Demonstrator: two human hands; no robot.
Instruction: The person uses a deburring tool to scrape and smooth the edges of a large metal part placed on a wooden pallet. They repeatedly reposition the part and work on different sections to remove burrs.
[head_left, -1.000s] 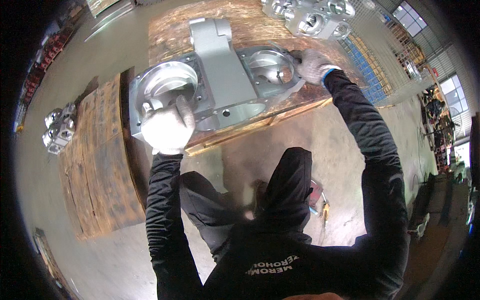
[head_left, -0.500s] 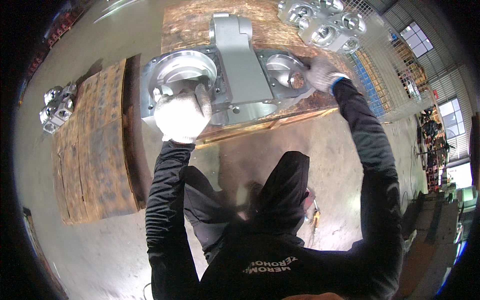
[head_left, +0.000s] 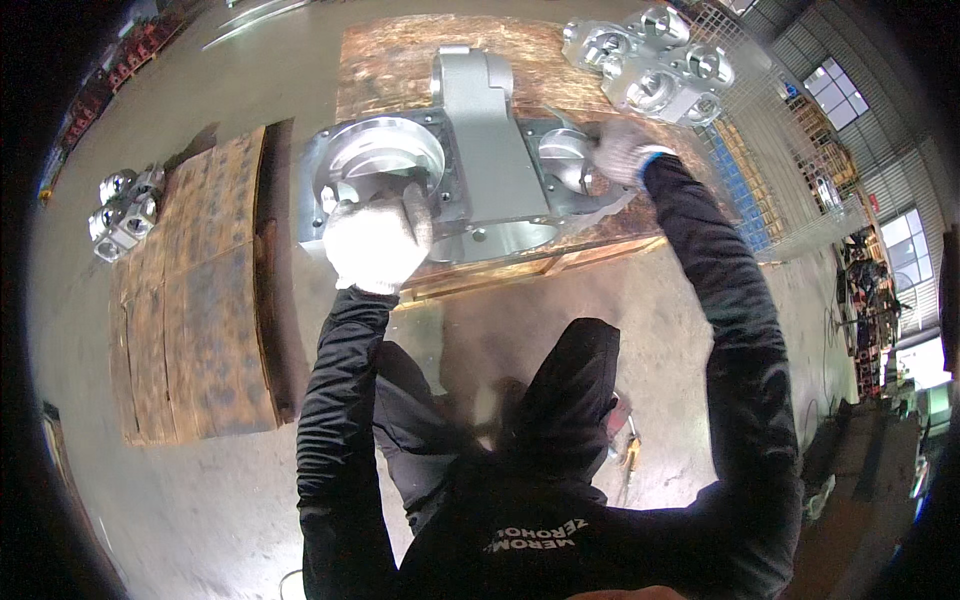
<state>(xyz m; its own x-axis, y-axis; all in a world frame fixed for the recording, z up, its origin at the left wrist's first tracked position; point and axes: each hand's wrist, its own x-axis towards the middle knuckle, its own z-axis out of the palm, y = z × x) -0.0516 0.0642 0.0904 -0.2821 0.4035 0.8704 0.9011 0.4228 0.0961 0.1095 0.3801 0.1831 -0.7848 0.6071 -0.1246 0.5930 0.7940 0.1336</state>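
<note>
A large grey machined metal casting (head_left: 480, 140) lies on a wooden pallet top (head_left: 395, 62) before me. It has a wide round bore on the left, a smaller one on the right and a raised arm between. My left hand (head_left: 375, 240), in a white knit glove, is closed over the near rim of the left bore, thumb toward the middle. Glare washes out part of that glove. At the casting's right end, my right hand (head_left: 622, 152), gloved too, curls its fingers over the edge of the smaller bore. Its fingertips are partly hidden and blurred.
More metal castings (head_left: 655, 70) sit at the pallet's far right, beside a wire mesh cage (head_left: 790, 130). On the left stands another wood-topped stack (head_left: 190, 300), with a small casting group (head_left: 125, 215) beyond it. A yellow-handled tool (head_left: 631, 452) lies on the floor by my right leg.
My right hand has shifted left, closer over the smaller bore. The left hand keeps its place on the casting. The whole view has moved slightly.
</note>
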